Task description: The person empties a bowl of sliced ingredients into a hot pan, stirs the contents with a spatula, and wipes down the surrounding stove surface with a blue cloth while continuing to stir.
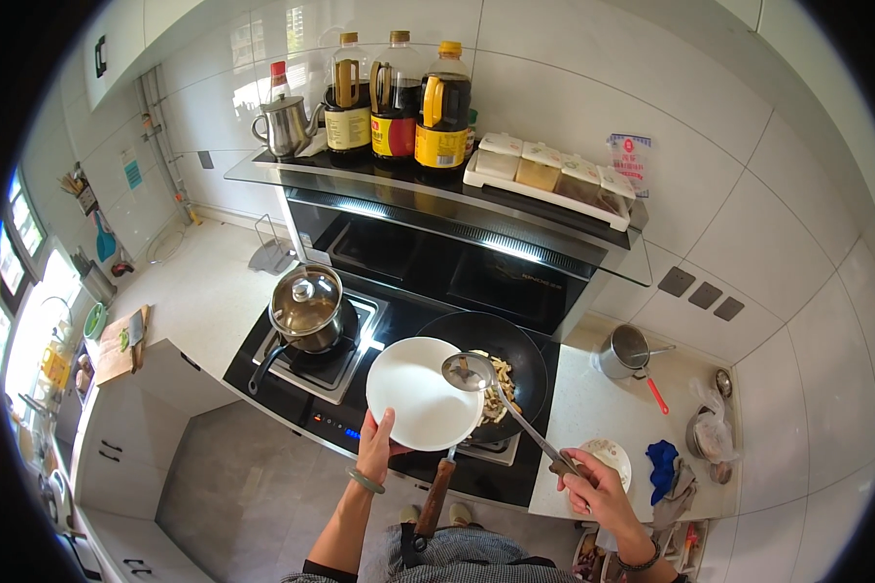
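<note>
My left hand (376, 446) grips the near rim of a white plate (415, 397), its thumb on the upper face. The plate's surface is bare and it overlaps the left side of a black wok (529, 357). In my right hand (590, 484) is the handle of a metal ladle (470, 372), whose bowl hovers over the plate's right edge. Chopped pale food (502, 379) lies in the wok, partly hidden by the ladle and plate. The wok's wooden handle (435, 495) points toward me, between my hands.
A lidded pot (306, 310) stands on the left burner. Above the cooktop, the range hood's glass shelf (408, 182) carries sauce bottles (394, 109), a metal kettle (286, 127) and a seasoning box (550, 175). On the right counter are a small saucepan (623, 353), a patterned plate (612, 459) and cloths (663, 470).
</note>
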Available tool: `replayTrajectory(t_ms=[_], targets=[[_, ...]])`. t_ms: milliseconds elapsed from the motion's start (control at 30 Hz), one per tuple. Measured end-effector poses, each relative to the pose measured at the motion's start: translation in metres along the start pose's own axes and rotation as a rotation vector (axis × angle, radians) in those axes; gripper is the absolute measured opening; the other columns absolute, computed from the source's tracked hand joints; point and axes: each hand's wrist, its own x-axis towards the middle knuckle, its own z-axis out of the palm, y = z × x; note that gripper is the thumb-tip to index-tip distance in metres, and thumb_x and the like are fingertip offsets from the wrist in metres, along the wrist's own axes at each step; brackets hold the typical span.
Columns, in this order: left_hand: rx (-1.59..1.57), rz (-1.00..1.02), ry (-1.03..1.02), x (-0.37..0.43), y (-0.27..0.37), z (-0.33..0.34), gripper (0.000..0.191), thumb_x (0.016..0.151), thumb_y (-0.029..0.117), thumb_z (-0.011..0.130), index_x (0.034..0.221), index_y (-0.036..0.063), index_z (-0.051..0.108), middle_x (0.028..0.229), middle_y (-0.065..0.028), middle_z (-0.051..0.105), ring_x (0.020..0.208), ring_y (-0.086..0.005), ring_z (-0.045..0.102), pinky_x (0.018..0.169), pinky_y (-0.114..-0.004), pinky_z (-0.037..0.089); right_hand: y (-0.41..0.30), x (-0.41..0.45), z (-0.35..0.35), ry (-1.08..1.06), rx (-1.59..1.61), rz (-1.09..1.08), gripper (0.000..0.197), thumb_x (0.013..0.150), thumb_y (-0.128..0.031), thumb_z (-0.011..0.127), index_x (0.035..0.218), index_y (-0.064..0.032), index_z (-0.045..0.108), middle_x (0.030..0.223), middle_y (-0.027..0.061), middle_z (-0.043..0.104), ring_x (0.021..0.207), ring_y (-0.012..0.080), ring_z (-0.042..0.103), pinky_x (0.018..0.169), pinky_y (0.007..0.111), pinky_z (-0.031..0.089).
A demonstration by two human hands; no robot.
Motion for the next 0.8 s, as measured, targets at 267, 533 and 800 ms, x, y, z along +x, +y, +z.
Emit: replayTrajectory(t_ms=[267, 533, 800], targets=[[-0.002, 0.027, 0.030, 0.010, -0.007, 0.001, 0.048, 0.096, 0.032, 0.050, 0.133, 0.0041, 0.037, 0.118, -0.0131, 0.056, 0.098, -0.0215, 0.063, 0.068, -0.036, 0.060, -0.004, -0.006, -0.001, 0.008, 0.043, -0.003, 0.041, 0.093, -0.007, 0.054, 0.131, 0.0034, 0.043, 0.083, 0.0078, 0.057, 0.051, 0.0038, 0.039, 0.043, 0.019, 0.033], [0.090, 0.092, 0.062, 0.042, -0.018, -0.003, 0.047, 0.096, 0.031, 0.051, 0.128, -0.0005, 0.038, 0.112, -0.0151, 0.057, 0.097, -0.0192, 0.063, 0.067, -0.032, 0.060, -0.005, -0.009, -0.007, 0.082, 0.075, -0.029, 0.039, 0.093, -0.007, 0.053, 0.130, 0.0039, 0.043, 0.084, 0.0084, 0.057, 0.051, 0.0039, 0.038, 0.043, 0.020, 0.032], [0.190, 0.028, -0.007, 0.068, -0.001, 0.017, 0.044, 0.097, 0.029, 0.047, 0.129, 0.0010, 0.035, 0.113, -0.0198, 0.059, 0.093, -0.0265, 0.067, 0.064, -0.036, 0.062, 0.002, -0.015, -0.019, 0.161, 0.157, -0.033, 0.040, 0.091, -0.006, 0.053, 0.129, 0.0036, 0.044, 0.084, 0.0086, 0.057, 0.052, 0.0046, 0.039, 0.043, 0.020, 0.031]])
